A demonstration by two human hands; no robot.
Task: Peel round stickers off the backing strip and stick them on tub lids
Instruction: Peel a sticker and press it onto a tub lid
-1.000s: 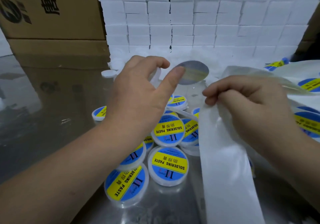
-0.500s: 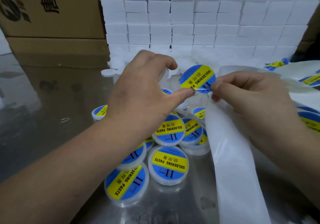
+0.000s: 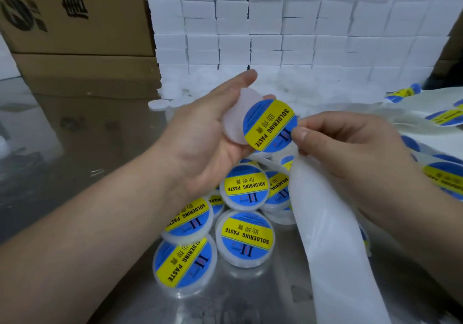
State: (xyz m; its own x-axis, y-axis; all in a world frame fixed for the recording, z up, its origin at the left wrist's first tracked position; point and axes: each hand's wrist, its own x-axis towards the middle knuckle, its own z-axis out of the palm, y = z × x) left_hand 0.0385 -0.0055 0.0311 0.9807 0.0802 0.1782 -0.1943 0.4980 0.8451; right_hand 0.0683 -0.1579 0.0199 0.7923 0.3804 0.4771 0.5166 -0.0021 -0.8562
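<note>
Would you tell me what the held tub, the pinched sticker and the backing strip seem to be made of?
Tub: probably frosted translucent plastic, milky and matt. Sticker: glossy printed film or coated paper, with a faint sheen. Backing strip: likely slick white release paper, since it hangs in a smooth, limp band.

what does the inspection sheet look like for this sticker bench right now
surface: shiny metal table, reflective.
job's things: plain white tub in left hand; round sticker over its lid; backing strip hanging below right hand; labelled tubs piled beneath.
clutter: loose white lids at the back.
hands: left hand grips tub; right hand pinches sticker edge.
cables: nothing seen.
surroundings: cardboard boxes, wall of white boxes.
</note>
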